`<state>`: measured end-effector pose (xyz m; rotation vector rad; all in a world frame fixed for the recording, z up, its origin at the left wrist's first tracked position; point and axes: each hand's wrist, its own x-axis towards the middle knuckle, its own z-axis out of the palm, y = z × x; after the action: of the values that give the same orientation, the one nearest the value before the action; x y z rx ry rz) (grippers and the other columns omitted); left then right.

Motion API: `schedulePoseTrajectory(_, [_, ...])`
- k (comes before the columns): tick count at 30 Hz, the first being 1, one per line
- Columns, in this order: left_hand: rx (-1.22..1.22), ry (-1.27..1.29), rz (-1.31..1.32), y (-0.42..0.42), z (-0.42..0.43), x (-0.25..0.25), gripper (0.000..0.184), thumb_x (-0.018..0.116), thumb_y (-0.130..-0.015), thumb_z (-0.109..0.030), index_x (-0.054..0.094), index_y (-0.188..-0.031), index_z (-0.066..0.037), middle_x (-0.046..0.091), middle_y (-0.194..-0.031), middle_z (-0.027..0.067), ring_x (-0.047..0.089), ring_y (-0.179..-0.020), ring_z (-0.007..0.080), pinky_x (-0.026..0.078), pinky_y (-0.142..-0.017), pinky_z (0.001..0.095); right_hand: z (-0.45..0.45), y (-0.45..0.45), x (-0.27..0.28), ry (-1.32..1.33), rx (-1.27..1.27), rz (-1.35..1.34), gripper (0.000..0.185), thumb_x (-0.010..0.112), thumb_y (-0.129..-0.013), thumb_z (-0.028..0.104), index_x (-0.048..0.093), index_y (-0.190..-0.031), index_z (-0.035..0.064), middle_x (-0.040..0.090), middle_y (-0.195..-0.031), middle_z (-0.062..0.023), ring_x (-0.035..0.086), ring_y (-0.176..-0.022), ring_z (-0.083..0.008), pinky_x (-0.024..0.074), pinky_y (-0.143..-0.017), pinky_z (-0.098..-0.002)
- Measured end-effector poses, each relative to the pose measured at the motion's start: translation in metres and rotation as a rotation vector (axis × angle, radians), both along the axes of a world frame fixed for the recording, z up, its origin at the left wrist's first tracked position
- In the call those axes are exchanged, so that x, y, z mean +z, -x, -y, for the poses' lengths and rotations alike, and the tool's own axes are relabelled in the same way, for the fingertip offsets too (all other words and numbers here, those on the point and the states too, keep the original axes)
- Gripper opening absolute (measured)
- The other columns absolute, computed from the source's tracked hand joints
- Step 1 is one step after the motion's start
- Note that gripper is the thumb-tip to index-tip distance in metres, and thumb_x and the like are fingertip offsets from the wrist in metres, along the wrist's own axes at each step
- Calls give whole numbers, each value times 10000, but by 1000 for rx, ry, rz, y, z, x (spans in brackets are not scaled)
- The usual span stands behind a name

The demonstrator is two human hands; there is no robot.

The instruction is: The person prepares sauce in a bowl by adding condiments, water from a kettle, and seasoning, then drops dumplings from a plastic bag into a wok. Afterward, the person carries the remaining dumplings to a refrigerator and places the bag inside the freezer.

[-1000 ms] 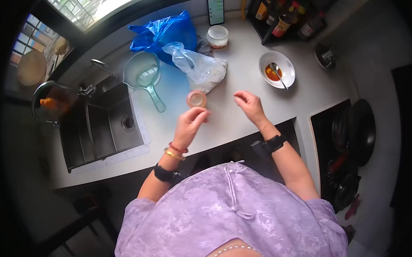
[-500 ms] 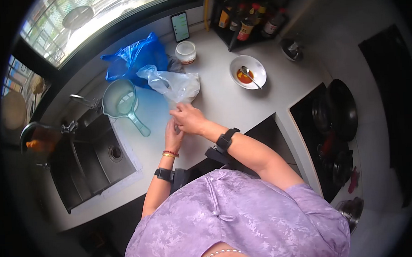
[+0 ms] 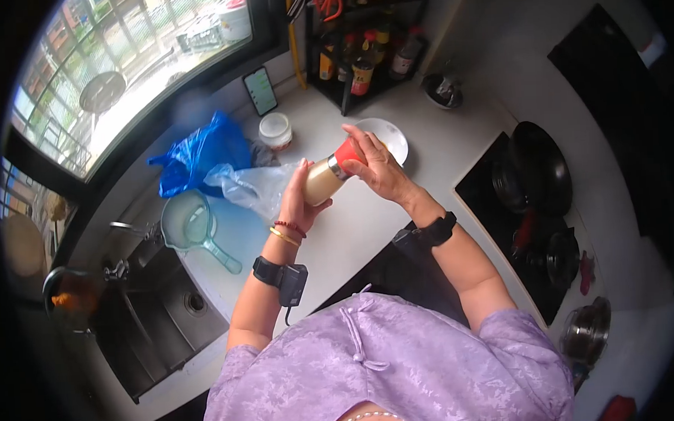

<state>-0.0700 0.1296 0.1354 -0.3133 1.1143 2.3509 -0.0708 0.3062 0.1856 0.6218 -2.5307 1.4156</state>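
Observation:
A seasoning jar [image 3: 322, 182] with pale beige contents, a metal band and a red cap is held tilted above the counter. My left hand [image 3: 300, 201] is wrapped round its body from the left. On the red cap [image 3: 349, 154] rest the fingers of my right hand [image 3: 384, 171], gripping it from the right. Just behind the jar, a white bowl [image 3: 396, 142] is partly hidden by my right hand. A clear plastic bag [image 3: 255, 185] lies on the counter beside my left hand.
A green-tinted dipper [image 3: 184, 232] sits by the sink [image 3: 158, 335] on the left. Behind are a blue bag [image 3: 214, 152], a lidded tub [image 3: 275, 129] and a propped phone [image 3: 259, 90]. A bottle rack [image 3: 347, 97] fills the corner; a wok [image 3: 542, 164] is on the stove at right.
Both hands have come up from the counter by the clear bag and now hold the seasoning jar. The camera view has shifted, and the bowl is now partly covered.

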Motion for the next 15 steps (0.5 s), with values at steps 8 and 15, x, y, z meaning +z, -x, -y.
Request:
schedulePoseTrajectory(8, [323,1178,-1399,56,-69,42,285,578,-750,-210,509,-932,-2,514,-893,146,517,-843,290,406,-760,319,-74,68,-16,538,-31,1049,579,321,-813,602,530,-938,76,561,-598,-61,493,-386,-144,407,-358,-228])
schedulePoseTrajectory(15, [12,454,-299,131,-73,6,403,498,-793,-431,498,-958,-64,539,-847,63,570,-674,176,447,-470,301,-103,112,-25,93,149,153,682,398,-806,566,286,-1264,74,469,-1119,-143,499,-984,-243,414,-827,-327])
